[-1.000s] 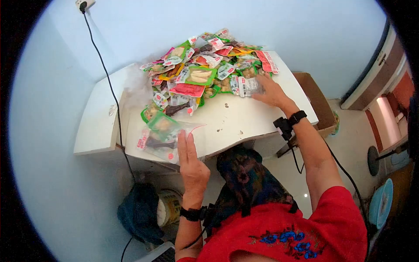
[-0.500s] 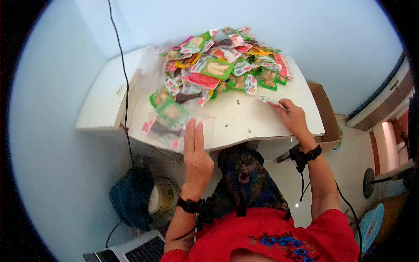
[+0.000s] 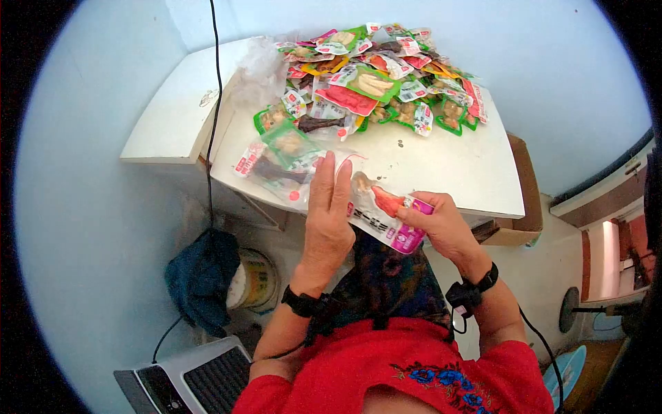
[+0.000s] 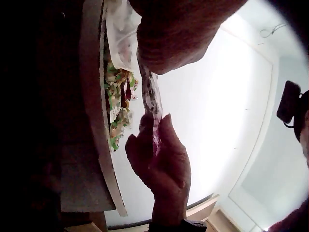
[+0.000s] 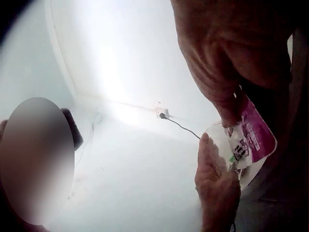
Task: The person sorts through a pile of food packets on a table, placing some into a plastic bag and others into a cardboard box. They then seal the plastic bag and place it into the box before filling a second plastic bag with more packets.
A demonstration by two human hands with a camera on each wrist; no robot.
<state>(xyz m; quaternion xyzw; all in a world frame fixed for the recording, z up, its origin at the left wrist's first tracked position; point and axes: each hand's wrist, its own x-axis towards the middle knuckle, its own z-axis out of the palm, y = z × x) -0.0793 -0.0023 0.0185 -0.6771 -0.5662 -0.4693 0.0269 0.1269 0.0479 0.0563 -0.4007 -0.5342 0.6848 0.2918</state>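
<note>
1. Now changed: right hand [image 3: 441, 221], half a second ago out over the bench's [image 3: 476, 172] right part, has come in to the front edge, bringing one packet [image 3: 372, 219] up to the left hand [image 3: 327, 221]. Packet and bag appear, by judgement, to be worked together from this point.
2. Right grip: clamped, thumb above and fingers below, on the packet's purple end.
3. Left grip: two fingers straight, lying against the clear bag [image 3: 272, 176]; thumb hidden, so whether it pinches the bag cannot be told.
4. Packet, one: over the bench's front edge, tilted; flat, glossy plastic, white with dark lettering, purple band, orange-red picture; far end just beside the left fingers.
5. Bag, one: at the front left corner, thin limp film, red line near its mouth; dark contents show through. A green-edged packet [image 3: 289, 143] lies at its upper side, inside or beneath not clear.
6. Pile of packets [image 3: 372, 83], many: along the back edge; slick, crinkled pouches, green, red and yellow borders.
7. Crumpled plastic [image 3: 258, 79]: near the back left corner; cloudy, filmy, shapeless.
</note>
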